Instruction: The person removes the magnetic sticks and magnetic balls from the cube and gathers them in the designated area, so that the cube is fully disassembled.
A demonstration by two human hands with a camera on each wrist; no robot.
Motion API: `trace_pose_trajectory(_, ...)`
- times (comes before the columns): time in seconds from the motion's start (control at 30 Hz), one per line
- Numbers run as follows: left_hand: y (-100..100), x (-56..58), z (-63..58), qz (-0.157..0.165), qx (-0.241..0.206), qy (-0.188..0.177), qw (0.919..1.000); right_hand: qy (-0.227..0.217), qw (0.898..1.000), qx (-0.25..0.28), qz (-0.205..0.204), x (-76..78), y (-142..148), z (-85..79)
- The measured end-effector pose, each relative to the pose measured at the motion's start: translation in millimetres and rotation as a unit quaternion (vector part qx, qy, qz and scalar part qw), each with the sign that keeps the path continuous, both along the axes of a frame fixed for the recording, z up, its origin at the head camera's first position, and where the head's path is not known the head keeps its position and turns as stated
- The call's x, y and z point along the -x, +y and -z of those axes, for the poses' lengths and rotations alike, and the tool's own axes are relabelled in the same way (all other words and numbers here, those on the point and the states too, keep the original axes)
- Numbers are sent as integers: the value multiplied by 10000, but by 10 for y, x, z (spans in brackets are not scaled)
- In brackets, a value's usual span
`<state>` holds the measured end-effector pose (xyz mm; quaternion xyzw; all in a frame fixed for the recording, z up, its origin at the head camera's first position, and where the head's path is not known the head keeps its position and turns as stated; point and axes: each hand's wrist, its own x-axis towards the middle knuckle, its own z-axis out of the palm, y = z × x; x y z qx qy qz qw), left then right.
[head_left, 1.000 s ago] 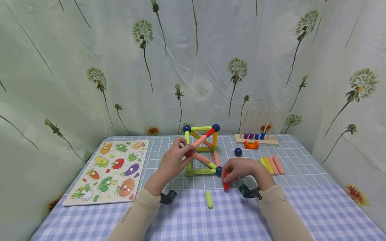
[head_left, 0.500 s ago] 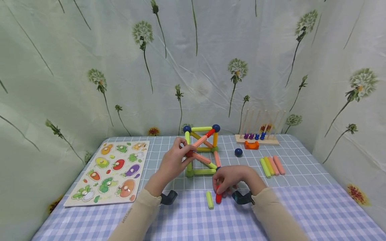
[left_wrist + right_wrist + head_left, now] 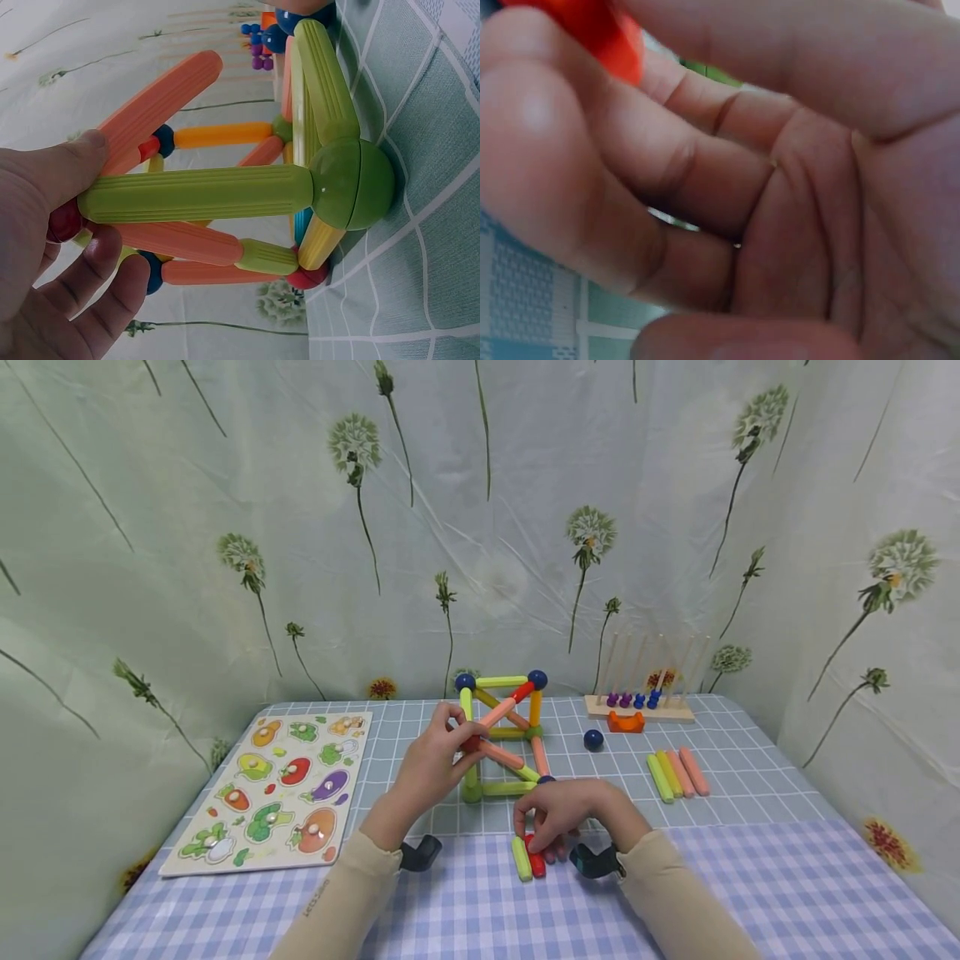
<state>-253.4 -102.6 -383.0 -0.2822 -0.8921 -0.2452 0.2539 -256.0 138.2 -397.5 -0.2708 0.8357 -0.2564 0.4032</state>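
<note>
A frame of magnetic sticks and balls stands in the middle of the table. At its near left corner my left hand grips a red ball between thumb and fingers. From that ball a light green stick runs to a green ball on the tabletop, and a salmon stick slants away. My right hand pinches a red stick down on the checked cloth. Close alongside its left lies a loose light green stick. In the right wrist view, fingers hide most of the red stick.
Several loose sticks lie side by side at the right. Behind them are a dark blue ball, an orange arched piece and a wooden peg rack with beads. A vegetable puzzle board lies at the left.
My right hand has carried the red stick left and nearer to me, bringing it beside the loose light green stick. The left hand keeps its hold on the red ball.
</note>
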Motion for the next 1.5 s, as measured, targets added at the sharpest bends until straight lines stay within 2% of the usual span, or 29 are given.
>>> trace_pose_trajectory(0.1,1,-4,-1,9,-26,-56,10000,109,9996,167,195,7,9,-16)
trace_pose_trajectory(0.2,2,-9,-1,-43,70,-17,10000,527,9952,468,685,37,39,-39)
trace_pose_trajectory(0.33,6,-13,-6,-68,145,24,9999,1134,9779,924,1495,91,80,-68)
trace_pose_trajectory(0.47,9,-16,-15,-64,160,5,9999,1246,9601,1564,1957,136,84,-90)
trace_pose_trajectory(0.57,11,-15,-16,-100,160,-33,9998,1318,9527,1883,1989,153,64,-105)
trace_pose_trajectory(0.67,10,-18,-17,-122,146,-65,9998,1455,9512,1930,1919,148,42,-124)
trace_pose_trajectory(1.0,29,-21,-23,-127,143,-77,9998,2011,9487,1516,1910,107,-21,-146)
trace_pose_trajectory(1.1,34,-34,-12,-159,181,-100,9997,2049,9484,1485,1913,90,-14,-157)
trace_pose_trajectory(1.27,39,-49,-15,-137,122,-37,9998,2054,9490,1527,1840,55,42,-260)
trace_pose_trajectory(1.5,27,-41,-24,-164,150,-30,9997,2357,9469,1399,1682,-2,58,-388)
